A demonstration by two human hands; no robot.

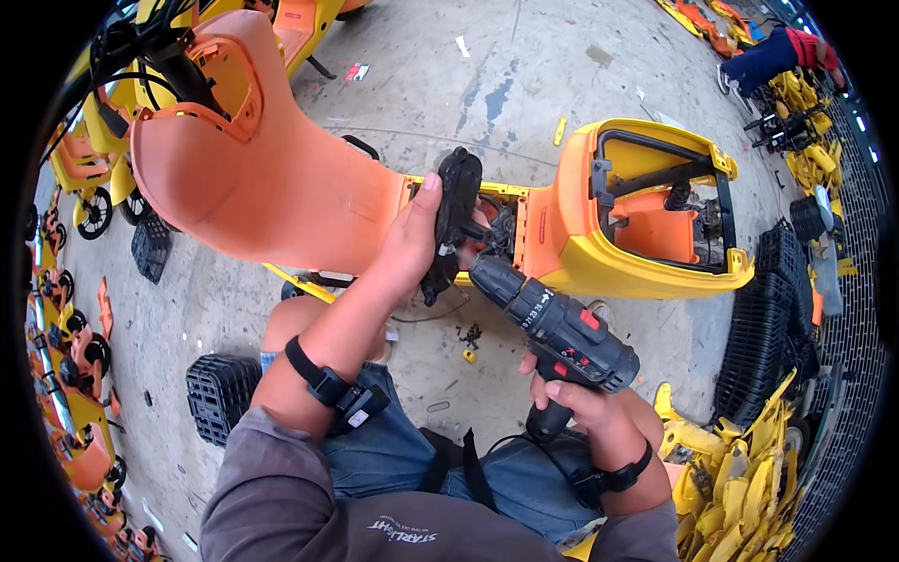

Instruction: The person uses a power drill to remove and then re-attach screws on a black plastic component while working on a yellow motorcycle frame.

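My left hand (410,245) grips a black plastic part (451,220) and holds it upright against the middle of an orange and yellow scooter body (300,201). My right hand (576,401) is closed around the handle of a black cordless drill (560,330) with red buttons. The drill's nose points up and left at the spot behind the black part, where the floorboard meets the yellow rear housing (646,215). The tip of the drill is hidden behind the part and my fingers.
Small screws and a yellow bit (468,345) lie on the concrete floor under the scooter. A black crate (220,393) stands by my left knee. Black crates (768,328) and a heap of yellow plastic panels (749,468) are at the right. More scooters (80,375) line the left edge.
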